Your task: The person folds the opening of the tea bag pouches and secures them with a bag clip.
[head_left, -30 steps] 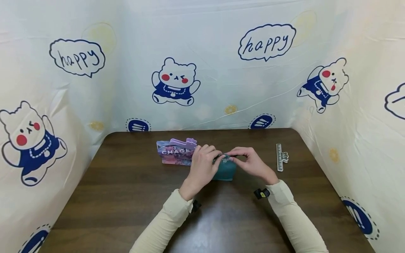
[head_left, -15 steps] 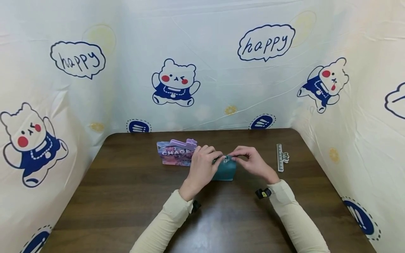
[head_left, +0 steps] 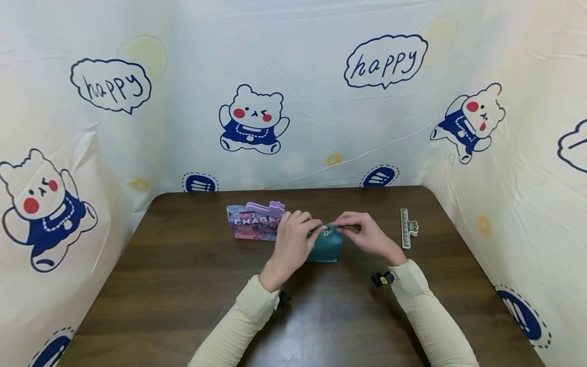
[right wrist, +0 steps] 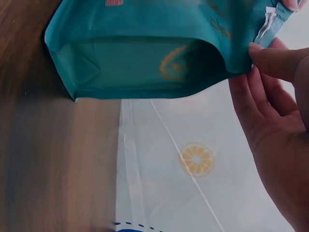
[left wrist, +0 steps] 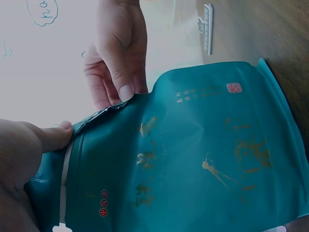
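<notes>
A teal pouch [head_left: 324, 250] with gold print stands on the table between both hands. My left hand [head_left: 295, 237] pinches its top edge, where a white strip [left wrist: 63, 188] crosses the pouch in the left wrist view. On the other side, my right hand [head_left: 367, 234] holds the same edge between thumb and fingers. The right wrist view shows the right thumb [right wrist: 275, 60] pressed on the edge near a crumpled white strip [right wrist: 265, 26]. Seen from there, the side of the pouch bulges open below the fingers. In the head view the left hand covers part of the pouch.
Behind the left hand stands a pink and blue bag [head_left: 249, 232] with a purple clip [head_left: 266, 207] along its top. A white ruler-like clip [head_left: 405, 229] lies at the right of the brown table [head_left: 192, 285]. A printed curtain [head_left: 312, 127] surrounds the far sides.
My right hand has shifted slightly right along the pouch's top edge, and more teal shows between the hands. The left hand keeps its place.
</notes>
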Available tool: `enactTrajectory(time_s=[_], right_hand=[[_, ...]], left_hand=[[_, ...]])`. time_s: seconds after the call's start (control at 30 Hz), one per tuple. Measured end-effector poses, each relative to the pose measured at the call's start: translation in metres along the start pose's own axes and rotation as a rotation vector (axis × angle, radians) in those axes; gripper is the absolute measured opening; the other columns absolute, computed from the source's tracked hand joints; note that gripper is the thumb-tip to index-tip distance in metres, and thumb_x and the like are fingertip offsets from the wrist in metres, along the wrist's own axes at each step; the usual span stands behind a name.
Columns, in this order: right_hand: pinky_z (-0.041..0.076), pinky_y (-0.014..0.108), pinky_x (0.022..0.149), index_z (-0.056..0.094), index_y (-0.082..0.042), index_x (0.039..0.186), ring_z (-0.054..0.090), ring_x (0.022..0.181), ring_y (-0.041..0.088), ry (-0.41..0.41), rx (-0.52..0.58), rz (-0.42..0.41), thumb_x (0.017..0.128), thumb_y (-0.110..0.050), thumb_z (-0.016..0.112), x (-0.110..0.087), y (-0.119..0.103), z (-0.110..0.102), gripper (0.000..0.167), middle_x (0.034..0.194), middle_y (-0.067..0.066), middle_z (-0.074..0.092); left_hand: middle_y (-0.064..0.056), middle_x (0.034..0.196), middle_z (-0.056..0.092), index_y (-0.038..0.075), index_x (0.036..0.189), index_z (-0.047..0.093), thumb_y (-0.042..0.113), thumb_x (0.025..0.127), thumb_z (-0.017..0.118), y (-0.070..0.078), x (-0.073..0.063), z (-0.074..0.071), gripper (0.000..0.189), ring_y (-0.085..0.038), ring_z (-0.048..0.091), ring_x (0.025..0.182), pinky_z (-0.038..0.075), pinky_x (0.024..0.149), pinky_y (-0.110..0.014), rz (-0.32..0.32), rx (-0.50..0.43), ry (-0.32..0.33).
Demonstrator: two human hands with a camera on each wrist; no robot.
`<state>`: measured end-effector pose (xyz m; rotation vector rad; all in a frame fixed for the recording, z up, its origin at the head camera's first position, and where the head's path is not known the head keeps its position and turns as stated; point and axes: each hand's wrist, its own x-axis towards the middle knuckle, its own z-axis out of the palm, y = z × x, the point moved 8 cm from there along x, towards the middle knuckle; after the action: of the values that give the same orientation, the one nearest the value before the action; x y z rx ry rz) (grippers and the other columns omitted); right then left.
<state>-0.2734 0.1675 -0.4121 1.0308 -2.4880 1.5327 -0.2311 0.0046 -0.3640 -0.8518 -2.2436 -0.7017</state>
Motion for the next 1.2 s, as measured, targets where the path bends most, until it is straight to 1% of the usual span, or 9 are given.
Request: enactTrajectory(time_s=[0.07, 0.13, 0.37, 0.57, 0.73, 0.9, 1.03, 1.13, 1.2], right_hand=[[0.057, 0.034, 0.085, 0.077, -0.001, 0.112, 0.068, 0.098, 0.029, -0.008, 0.013, 0.009, 0.093, 0.012, 0.063, 0.0, 0.01, 0.0, 0.027, 0.107, 0.012, 0.073], [0.057, 0.034, 0.086, 0.077, -0.003, 0.113, 0.068, 0.098, 0.027, 0.002, 0.027, -0.001, 0.093, 0.012, 0.064, 0.0, 0.013, -0.001, 0.027, 0.107, 0.011, 0.073], [0.058, 0.038, 0.086, 0.078, -0.005, 0.109, 0.069, 0.093, 0.023, 0.075, 0.008, -0.074, 0.091, 0.011, 0.067, -0.002, 0.013, -0.001, 0.026, 0.102, 0.009, 0.073], [0.059, 0.041, 0.084, 0.079, -0.01, 0.106, 0.069, 0.092, 0.019, 0.096, -0.018, -0.1, 0.09, 0.012, 0.068, -0.003, 0.01, -0.001, 0.029, 0.1, 0.005, 0.073], [0.059, 0.036, 0.086, 0.079, -0.009, 0.107, 0.069, 0.093, 0.02, 0.075, -0.04, -0.097, 0.092, 0.01, 0.067, -0.001, 0.008, -0.001, 0.027, 0.101, 0.006, 0.073], [0.057, 0.029, 0.088, 0.078, -0.011, 0.111, 0.069, 0.096, 0.019, 0.027, -0.056, -0.044, 0.093, 0.008, 0.066, -0.001, 0.008, -0.002, 0.029, 0.105, 0.004, 0.073], [0.058, 0.032, 0.087, 0.078, -0.007, 0.112, 0.069, 0.096, 0.024, 0.008, -0.081, -0.029, 0.092, 0.012, 0.065, -0.002, 0.007, -0.002, 0.031, 0.106, 0.007, 0.073], [0.058, 0.035, 0.083, 0.077, -0.001, 0.111, 0.069, 0.093, 0.029, 0.013, -0.093, -0.039, 0.091, 0.016, 0.063, -0.002, 0.004, -0.001, 0.03, 0.105, 0.012, 0.073], [0.058, 0.035, 0.08, 0.077, 0.001, 0.109, 0.069, 0.091, 0.032, 0.025, -0.094, -0.048, 0.091, 0.018, 0.062, -0.002, -0.003, -0.001, 0.029, 0.103, 0.015, 0.073]], left_hand=[[0.001, 0.078, 0.066, 0.013, 0.092, 0.082, 0.019, 0.087, 0.082, 0.0, 0.0, -0.001, 0.008, -0.017, 0.055, 0.073, 0.036, 0.068, -0.032, 0.001, -0.002, 0.005], [0.001, 0.078, 0.067, 0.013, 0.093, 0.082, 0.019, 0.087, 0.082, 0.0, 0.0, -0.002, 0.008, -0.017, 0.055, 0.073, 0.036, 0.068, -0.033, 0.001, -0.005, 0.008], [0.002, 0.077, 0.065, 0.014, 0.091, 0.081, 0.018, 0.086, 0.083, 0.001, 0.0, -0.002, 0.007, -0.017, 0.055, 0.072, 0.036, 0.068, -0.033, 0.002, -0.008, 0.013], [0.002, 0.078, 0.066, 0.014, 0.092, 0.082, 0.018, 0.086, 0.084, 0.002, -0.001, -0.002, 0.008, -0.017, 0.055, 0.073, 0.036, 0.068, -0.033, -0.009, -0.018, 0.009], [0.001, 0.077, 0.066, 0.013, 0.092, 0.082, 0.018, 0.084, 0.084, 0.001, 0.0, -0.002, 0.009, -0.017, 0.054, 0.072, 0.036, 0.068, -0.033, -0.015, -0.021, 0.011], [0.002, 0.077, 0.066, 0.014, 0.092, 0.082, 0.02, 0.086, 0.083, -0.001, 0.0, -0.001, 0.008, -0.017, 0.055, 0.072, 0.036, 0.068, -0.033, -0.024, -0.013, 0.005], [0.002, 0.078, 0.066, 0.014, 0.093, 0.082, 0.021, 0.089, 0.081, -0.003, -0.001, 0.001, 0.008, -0.017, 0.056, 0.073, 0.037, 0.069, -0.033, -0.031, -0.02, -0.004], [0.002, 0.078, 0.066, 0.013, 0.092, 0.082, 0.02, 0.09, 0.079, -0.002, -0.002, 0.001, 0.008, -0.017, 0.056, 0.073, 0.037, 0.069, -0.033, -0.034, -0.038, -0.004], [0.002, 0.078, 0.065, 0.012, 0.092, 0.082, 0.02, 0.092, 0.077, -0.003, -0.003, 0.001, 0.009, -0.017, 0.056, 0.073, 0.037, 0.07, -0.033, -0.039, -0.051, -0.007]])
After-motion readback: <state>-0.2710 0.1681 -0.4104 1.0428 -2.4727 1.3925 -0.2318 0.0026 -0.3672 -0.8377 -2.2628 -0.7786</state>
